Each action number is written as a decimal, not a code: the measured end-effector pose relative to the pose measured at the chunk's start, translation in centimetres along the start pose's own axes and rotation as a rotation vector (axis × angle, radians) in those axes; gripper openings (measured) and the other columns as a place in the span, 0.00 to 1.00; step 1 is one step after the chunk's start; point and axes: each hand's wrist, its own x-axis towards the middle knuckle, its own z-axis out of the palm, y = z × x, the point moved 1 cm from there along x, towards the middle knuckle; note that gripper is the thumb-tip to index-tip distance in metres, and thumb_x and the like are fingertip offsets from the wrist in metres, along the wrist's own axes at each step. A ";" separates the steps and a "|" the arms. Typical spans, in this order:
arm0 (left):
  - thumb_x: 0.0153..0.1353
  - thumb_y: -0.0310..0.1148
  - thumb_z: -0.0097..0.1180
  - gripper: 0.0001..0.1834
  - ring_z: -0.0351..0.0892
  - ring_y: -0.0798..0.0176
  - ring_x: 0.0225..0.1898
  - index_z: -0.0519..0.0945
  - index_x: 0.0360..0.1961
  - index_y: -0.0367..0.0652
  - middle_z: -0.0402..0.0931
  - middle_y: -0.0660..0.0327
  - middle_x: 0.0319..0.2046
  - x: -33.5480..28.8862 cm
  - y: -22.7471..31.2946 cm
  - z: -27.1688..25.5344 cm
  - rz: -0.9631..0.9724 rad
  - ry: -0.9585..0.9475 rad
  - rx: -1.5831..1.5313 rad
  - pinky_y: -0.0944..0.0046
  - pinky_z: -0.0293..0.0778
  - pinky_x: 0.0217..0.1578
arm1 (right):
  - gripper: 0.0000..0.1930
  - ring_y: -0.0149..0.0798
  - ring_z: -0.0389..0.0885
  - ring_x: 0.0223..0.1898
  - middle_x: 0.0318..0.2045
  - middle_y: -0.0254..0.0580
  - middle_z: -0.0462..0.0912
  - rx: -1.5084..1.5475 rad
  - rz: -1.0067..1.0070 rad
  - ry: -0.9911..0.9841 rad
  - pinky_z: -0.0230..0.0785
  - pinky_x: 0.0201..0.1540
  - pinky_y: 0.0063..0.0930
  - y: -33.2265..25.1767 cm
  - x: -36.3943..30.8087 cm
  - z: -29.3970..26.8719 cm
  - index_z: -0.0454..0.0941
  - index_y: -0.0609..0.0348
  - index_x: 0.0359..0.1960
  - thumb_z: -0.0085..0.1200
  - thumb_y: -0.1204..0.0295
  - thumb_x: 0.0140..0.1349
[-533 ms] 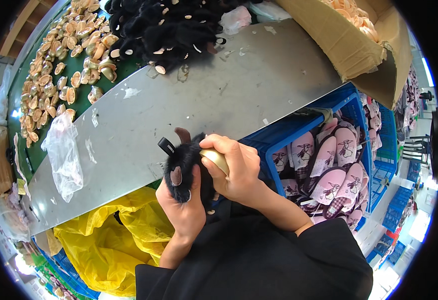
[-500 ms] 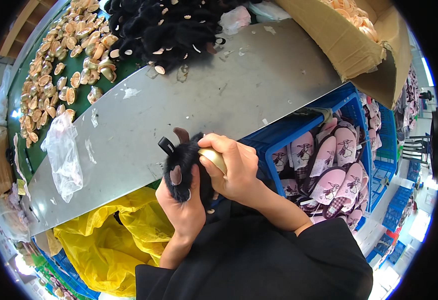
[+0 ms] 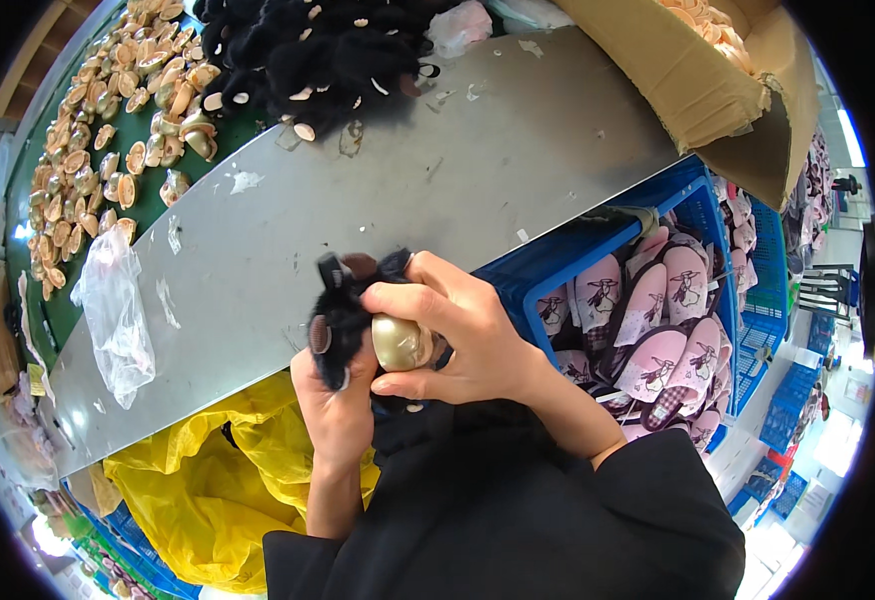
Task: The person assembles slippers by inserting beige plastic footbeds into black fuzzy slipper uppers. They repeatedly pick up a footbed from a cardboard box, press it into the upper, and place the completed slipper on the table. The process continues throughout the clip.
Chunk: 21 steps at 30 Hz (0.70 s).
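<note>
Between my hands, over the front edge of the metal table (image 3: 408, 190), is a black plush piece (image 3: 335, 318) with brown ear-like flaps and a small black loop (image 3: 331, 272). My left hand (image 3: 336, 415) grips the plush from below, its fingers partly hidden behind it. My right hand (image 3: 473, 335) is curled around a shiny gold rounded shell (image 3: 396, 342), with the thumb below and the index finger above. The shell lies against the plush; whether it is joined to it I cannot tell.
Many gold and beige shells (image 3: 78, 180) lie on a green surface at the left. Black plush pieces (image 3: 328, 60) are heaped at the back. A cardboard box (image 3: 648, 70) stands far right, a blue crate (image 3: 533, 290) of pink slippers nearer. Yellow plastic (image 3: 198, 490) bulges below the table.
My right hand has turned and shifted slightly left and down, so the gold shell now faces up more. My left hand and the plush have moved a little left.
</note>
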 end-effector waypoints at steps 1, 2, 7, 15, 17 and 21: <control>0.70 0.28 0.59 0.09 0.78 0.72 0.40 0.83 0.44 0.32 0.83 0.64 0.39 0.0 -0.1 0.1 0.012 -0.013 -0.008 0.69 0.74 0.45 | 0.34 0.41 0.73 0.28 0.32 0.43 0.75 -0.038 -0.069 0.033 0.68 0.29 0.30 0.5 0.0 0.2 0.78 0.57 0.52 0.79 0.56 0.46; 0.70 0.28 0.60 0.08 0.79 0.72 0.40 0.83 0.43 0.32 0.83 0.64 0.38 -0.1 -0.2 0.1 0.023 -0.025 -0.016 0.69 0.75 0.45 | 0.33 0.41 0.73 0.27 0.31 0.43 0.76 -0.022 -0.060 0.029 0.68 0.29 0.30 0.6 0.0 0.3 0.78 0.58 0.51 0.79 0.57 0.46; 0.68 0.27 0.62 0.07 0.79 0.74 0.38 0.85 0.41 0.33 0.84 0.66 0.37 -0.2 0.0 0.0 -0.045 0.035 -0.063 0.71 0.74 0.43 | 0.29 0.36 0.77 0.25 0.30 0.41 0.78 0.078 -0.035 0.048 0.71 0.30 0.25 0.5 0.4 0.5 0.77 0.60 0.46 0.80 0.62 0.46; 0.72 0.33 0.58 0.16 0.81 0.65 0.46 0.78 0.55 0.34 0.82 0.58 0.47 -0.8 -0.4 -0.4 -0.100 0.018 -0.268 0.64 0.77 0.49 | 0.24 0.22 0.72 0.29 0.33 0.33 0.77 0.379 0.220 0.094 0.64 0.31 0.17 -0.5 0.3 0.4 0.76 0.62 0.44 0.77 0.65 0.52; 0.74 0.43 0.54 0.25 0.82 0.57 0.53 0.72 0.63 0.35 0.80 0.52 0.55 -1.4 -1.4 -1.1 -0.193 0.014 -0.377 0.55 0.79 0.57 | 0.24 0.21 0.69 0.32 0.37 0.32 0.76 0.511 0.293 0.080 0.60 0.34 0.16 -0.9 0.4 0.3 0.76 0.61 0.45 0.75 0.64 0.54; 0.73 0.50 0.54 0.30 0.82 0.55 0.54 0.71 0.64 0.37 0.80 0.55 0.54 -1.4 -0.6 0.1 -0.196 -0.070 -0.562 0.52 0.78 0.58 | 0.24 0.22 0.69 0.34 0.38 0.32 0.75 0.604 0.364 0.075 0.61 0.37 0.18 -1.0 0.9 0.6 0.76 0.61 0.46 0.74 0.62 0.56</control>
